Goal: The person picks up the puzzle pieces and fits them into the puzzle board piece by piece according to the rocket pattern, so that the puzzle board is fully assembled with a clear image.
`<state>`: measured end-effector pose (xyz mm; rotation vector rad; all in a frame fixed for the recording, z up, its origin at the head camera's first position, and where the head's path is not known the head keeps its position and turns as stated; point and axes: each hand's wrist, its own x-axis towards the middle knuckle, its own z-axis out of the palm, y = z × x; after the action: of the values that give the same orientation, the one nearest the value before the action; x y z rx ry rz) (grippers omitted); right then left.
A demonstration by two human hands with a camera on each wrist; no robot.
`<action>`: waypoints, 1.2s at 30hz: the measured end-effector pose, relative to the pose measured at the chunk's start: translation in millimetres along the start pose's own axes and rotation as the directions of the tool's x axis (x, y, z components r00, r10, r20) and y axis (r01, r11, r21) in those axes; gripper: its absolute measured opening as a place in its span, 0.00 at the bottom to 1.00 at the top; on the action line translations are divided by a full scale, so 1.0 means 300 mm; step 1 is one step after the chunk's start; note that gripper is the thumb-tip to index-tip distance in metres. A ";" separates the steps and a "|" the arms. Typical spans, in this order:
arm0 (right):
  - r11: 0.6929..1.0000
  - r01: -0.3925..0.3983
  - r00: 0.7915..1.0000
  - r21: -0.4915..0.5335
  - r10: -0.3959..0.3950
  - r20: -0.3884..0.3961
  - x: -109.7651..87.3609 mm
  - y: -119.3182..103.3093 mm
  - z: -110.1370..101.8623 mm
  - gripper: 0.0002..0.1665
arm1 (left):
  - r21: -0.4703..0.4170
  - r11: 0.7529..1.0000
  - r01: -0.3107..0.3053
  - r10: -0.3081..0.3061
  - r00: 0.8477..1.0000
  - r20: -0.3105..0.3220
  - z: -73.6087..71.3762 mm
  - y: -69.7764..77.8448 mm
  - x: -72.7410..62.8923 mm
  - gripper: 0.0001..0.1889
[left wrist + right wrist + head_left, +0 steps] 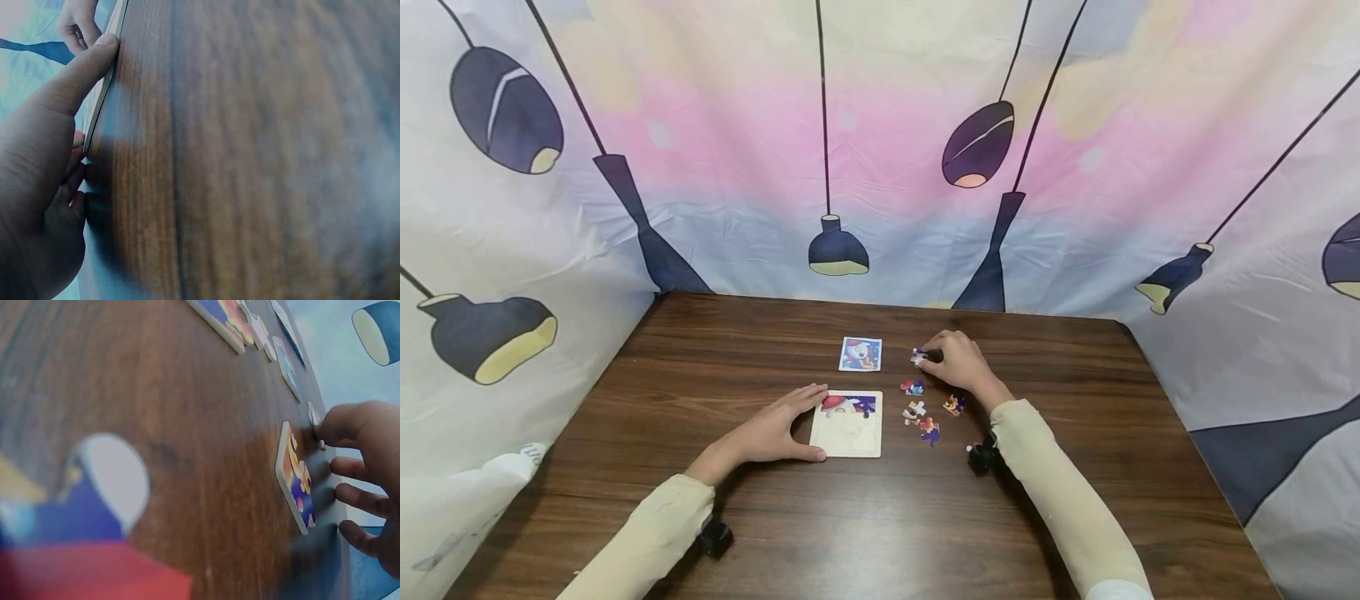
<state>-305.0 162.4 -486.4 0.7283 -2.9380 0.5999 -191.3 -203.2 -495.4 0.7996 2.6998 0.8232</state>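
Cream board (848, 437) touches left hand (775, 429); right hand (958, 362) apparently pinches puzzle piece (917, 356).

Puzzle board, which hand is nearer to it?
Left. The left hand touches the puzzle board at its left corners; the right hand is apart, off to the right beyond its far edge.

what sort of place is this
Probably an indoor tabletop set up for recording: a printed fabric backdrop surrounds the far end and sides of a dark wood-look table, and a small black device sits by each wrist.
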 end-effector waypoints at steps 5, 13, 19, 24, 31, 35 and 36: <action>1.000 0.011 1.000 0.021 -0.011 0.002 -0.009 0.003 -0.008 0.18 | -0.003 1.000 0.001 -0.001 1.000 -0.002 0.002 -0.001 0.000 0.58; 0.998 -0.031 0.997 0.060 0.035 -0.072 -0.034 0.007 -0.004 0.22 | -0.006 1.000 0.008 -0.008 1.000 0.004 0.005 0.000 0.002 0.58; 0.993 -0.102 0.987 0.058 0.108 -0.114 -0.041 0.011 0.010 0.27 | -0.007 1.000 0.014 -0.014 1.000 0.002 0.003 0.000 0.000 0.58; 0.991 -0.125 0.984 0.052 0.131 -0.124 -0.038 0.007 0.015 0.28 | -0.015 1.000 0.010 -0.010 1.000 0.005 -0.001 0.004 0.000 0.58; 0.995 -0.096 0.988 0.030 0.099 -0.120 -0.029 -0.009 0.010 0.20 | -0.011 1.000 0.009 -0.009 1.000 0.006 -0.001 0.006 -0.001 0.58; 0.997 -0.069 0.991 0.022 0.072 -0.113 -0.028 -0.011 0.008 0.17 | -0.013 1.000 0.009 -0.008 1.000 0.005 -0.004 0.009 -0.002 0.58; 0.998 -0.066 0.992 0.022 0.069 -0.108 -0.028 -0.011 0.007 0.18 | -0.013 1.000 0.009 -0.009 1.000 0.005 -0.004 0.008 -0.002 0.58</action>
<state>-296.1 162.6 -488.5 0.5802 -2.8701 0.6512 -190.0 -202.4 -493.0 0.7847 2.6892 0.8344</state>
